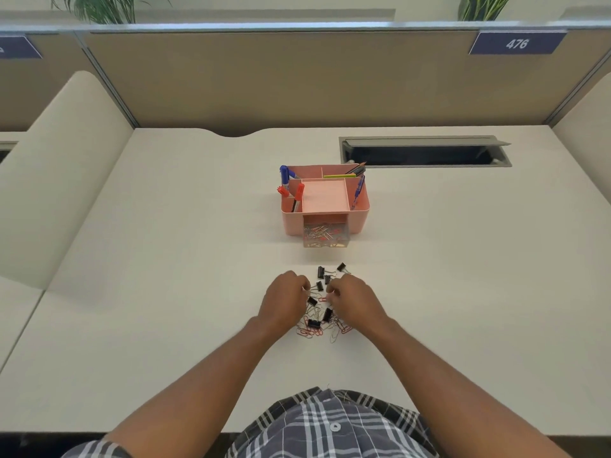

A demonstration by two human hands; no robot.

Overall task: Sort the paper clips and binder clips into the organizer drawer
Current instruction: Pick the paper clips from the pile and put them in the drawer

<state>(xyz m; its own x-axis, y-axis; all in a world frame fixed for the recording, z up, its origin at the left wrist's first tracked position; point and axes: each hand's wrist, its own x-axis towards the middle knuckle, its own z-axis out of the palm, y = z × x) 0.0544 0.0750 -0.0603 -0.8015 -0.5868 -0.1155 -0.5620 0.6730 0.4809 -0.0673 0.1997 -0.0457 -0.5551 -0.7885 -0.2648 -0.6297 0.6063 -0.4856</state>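
While your two hands hover low over a scattered pile on the white desk (165, 292), your left hand (284, 300) sits with fingers curled inward at the pile's left edge, and your right hand (355, 300) mirrors it at the right edge, fingers likewise curled. Whether either hand pinches a clip, I cannot tell; the fingertips are too small and hidden. Between and just below your hands lie tangled paper clips (310, 331), red and silver, with black binder clips (314, 323) mixed among them. More binder clips lie just beyond your fingertips. Farther ahead of your hands stands a pink organizer (358, 219), its clear drawer (325, 233) pulled out toward you and already holding paper clips. Red and blue markers (283, 180) stand in its left compartments, pencils (344, 175) in the rear right one.
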